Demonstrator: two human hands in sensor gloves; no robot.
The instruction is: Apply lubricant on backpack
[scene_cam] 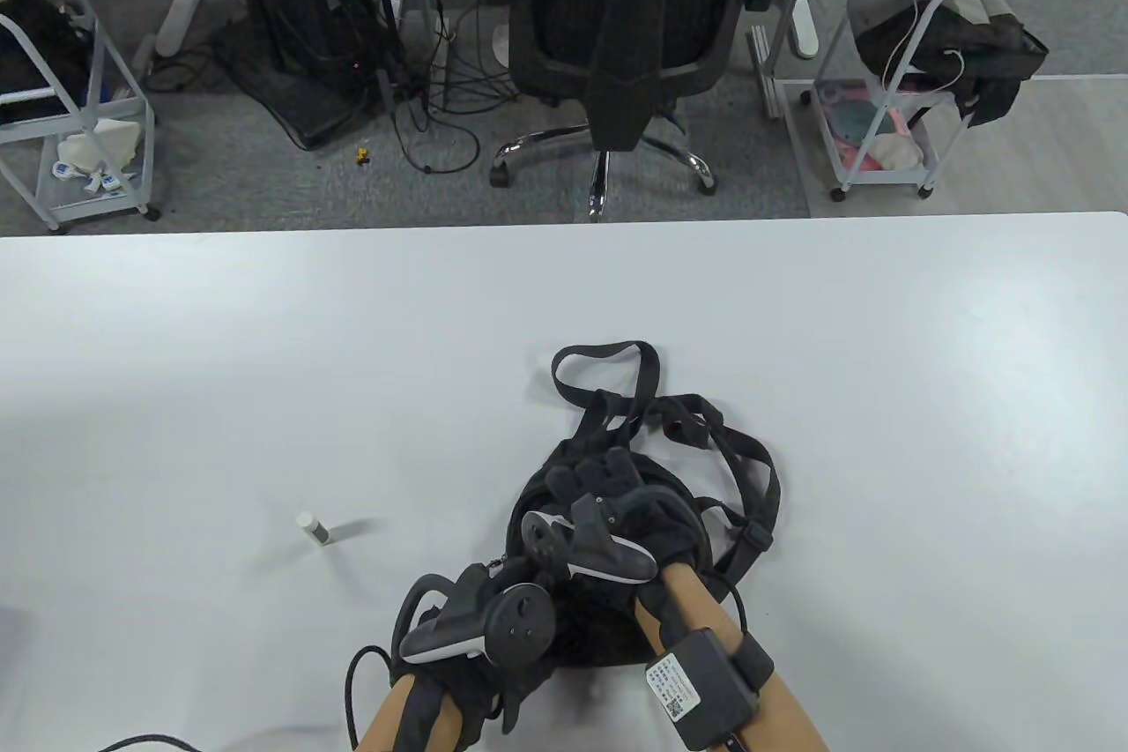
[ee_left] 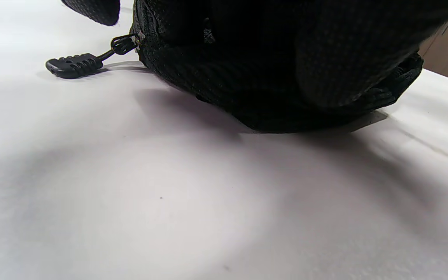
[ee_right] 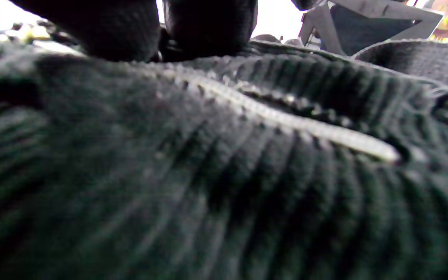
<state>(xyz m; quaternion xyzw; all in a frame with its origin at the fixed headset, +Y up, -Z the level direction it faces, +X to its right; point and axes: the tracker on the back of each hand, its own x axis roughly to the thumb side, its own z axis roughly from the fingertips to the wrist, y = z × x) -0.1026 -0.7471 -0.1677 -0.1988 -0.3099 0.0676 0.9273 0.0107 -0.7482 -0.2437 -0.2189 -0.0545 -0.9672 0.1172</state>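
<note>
A black backpack [scene_cam: 617, 514] lies on the white table [scene_cam: 264, 346] near the front edge, with its straps [scene_cam: 608, 368] looped toward the back. My right hand [scene_cam: 599, 479] rests flat on top of it with the fingers spread. In the right wrist view the fingers [ee_right: 208, 27] press the fabric just above a zipper line [ee_right: 286, 118]. My left hand [scene_cam: 476, 615] is at the backpack's near left side. In the left wrist view one finger [ee_left: 364, 50] lies over the backpack [ee_left: 228, 77], another fingertip [ee_left: 91, 9] hangs free, and a zipper pull [ee_left: 74, 66] lies on the table. A small white lubricant stick [scene_cam: 313, 527] lies alone to the left.
A black office chair [scene_cam: 626, 20] stands beyond the table's far edge. White wire racks [scene_cam: 79, 108] stand on the floor at the far left and far right. A black cable [scene_cam: 352, 690] runs from my left wrist along the front edge.
</note>
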